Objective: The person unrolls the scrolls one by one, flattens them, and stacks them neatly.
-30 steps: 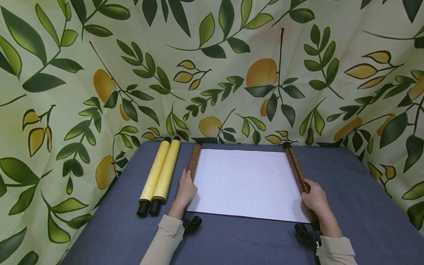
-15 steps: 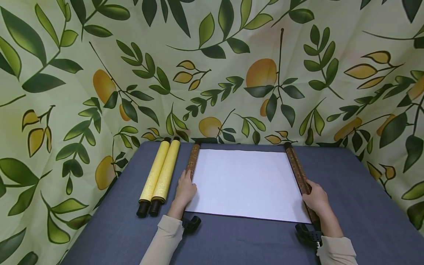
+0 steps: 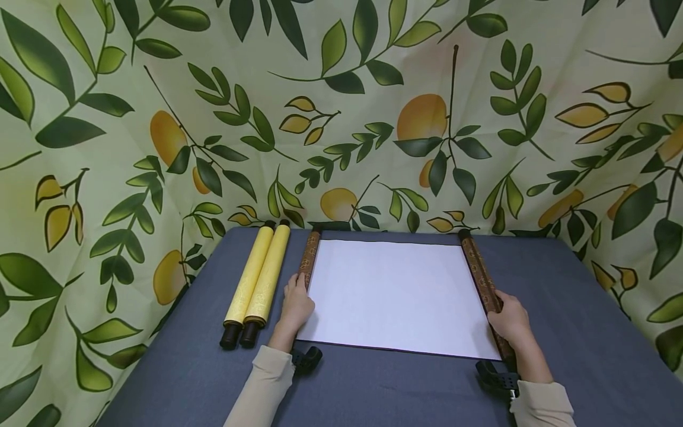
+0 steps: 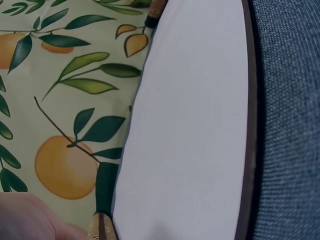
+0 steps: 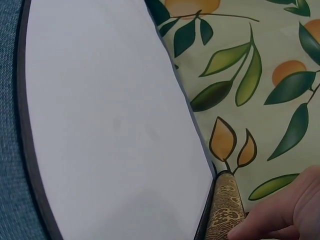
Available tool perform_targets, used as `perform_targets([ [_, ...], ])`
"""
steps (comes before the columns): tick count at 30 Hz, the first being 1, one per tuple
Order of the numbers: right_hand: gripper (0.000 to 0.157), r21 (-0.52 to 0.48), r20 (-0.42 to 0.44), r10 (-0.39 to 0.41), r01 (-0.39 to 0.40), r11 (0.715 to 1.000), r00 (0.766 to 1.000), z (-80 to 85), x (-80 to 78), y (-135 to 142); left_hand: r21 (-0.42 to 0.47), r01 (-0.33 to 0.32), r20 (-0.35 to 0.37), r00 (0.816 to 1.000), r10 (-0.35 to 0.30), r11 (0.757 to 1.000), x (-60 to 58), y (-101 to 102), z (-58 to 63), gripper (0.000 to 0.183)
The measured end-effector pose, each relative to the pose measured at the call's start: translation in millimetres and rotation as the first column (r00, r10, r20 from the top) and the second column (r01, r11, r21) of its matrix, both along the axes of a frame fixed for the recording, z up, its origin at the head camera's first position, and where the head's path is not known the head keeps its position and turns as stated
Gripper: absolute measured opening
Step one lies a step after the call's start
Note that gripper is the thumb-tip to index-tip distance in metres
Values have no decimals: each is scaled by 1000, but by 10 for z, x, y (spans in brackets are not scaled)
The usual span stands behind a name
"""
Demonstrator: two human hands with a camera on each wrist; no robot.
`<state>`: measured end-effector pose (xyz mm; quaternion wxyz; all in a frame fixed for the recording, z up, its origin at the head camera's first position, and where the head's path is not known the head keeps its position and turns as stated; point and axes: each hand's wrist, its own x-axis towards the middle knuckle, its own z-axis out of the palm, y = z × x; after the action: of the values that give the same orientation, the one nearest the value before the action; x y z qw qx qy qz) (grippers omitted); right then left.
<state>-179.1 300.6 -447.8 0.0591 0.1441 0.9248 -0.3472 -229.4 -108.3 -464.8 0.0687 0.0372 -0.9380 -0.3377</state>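
Note:
A hanging scroll lies partly unrolled, its blank white sheet [image 3: 395,296] spread between two brown patterned rolls. Around the near part of the left roll [image 3: 309,255], my left hand [image 3: 296,305] curls its fingers. My right hand [image 3: 512,320] grips the right roll [image 3: 476,267] at about the same distance from the near edge. Gold swirls on brown show on the right roll [image 5: 225,210] in the right wrist view, with my right thumb and fingers [image 5: 285,215] against it. The left wrist view has part of my left hand [image 4: 27,217] beside the left roll's end [image 4: 101,227].
Two rolled yellow scrolls [image 3: 268,276] with dark end knobs lie side by side left of the sheet. Blue-grey cloth [image 3: 405,391] covers the table. A leaf-and-fruit patterned curtain [image 3: 368,166] hangs behind and at both sides.
My left hand and the left roll have shifted slightly left, so the white sheet shows a little wider. My right hand and the right roll have moved barely to the right.

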Motion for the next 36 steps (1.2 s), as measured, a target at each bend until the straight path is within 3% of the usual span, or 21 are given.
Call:
perform_targets([
  [12,66,-7,-37,-9,9,1000,999,-63,6,29,7,-40,78,996,39,999,-27,-29,1,57],
  [18,65,-2,-27,-8,8,1000,1000,-43,0,43,30,-43,51,998,42,999,-67,-66,-62,61],
  [26,67,2,-16,-10,10,1000,1000,-46,-4,73,2,-17,70,997,17,1000,-13,-82,24,65],
  [36,66,-2,-31,-24,24,1000,999,-29,5,80,-2,-26,75,997,26,1000,-18,-100,36,65],
])
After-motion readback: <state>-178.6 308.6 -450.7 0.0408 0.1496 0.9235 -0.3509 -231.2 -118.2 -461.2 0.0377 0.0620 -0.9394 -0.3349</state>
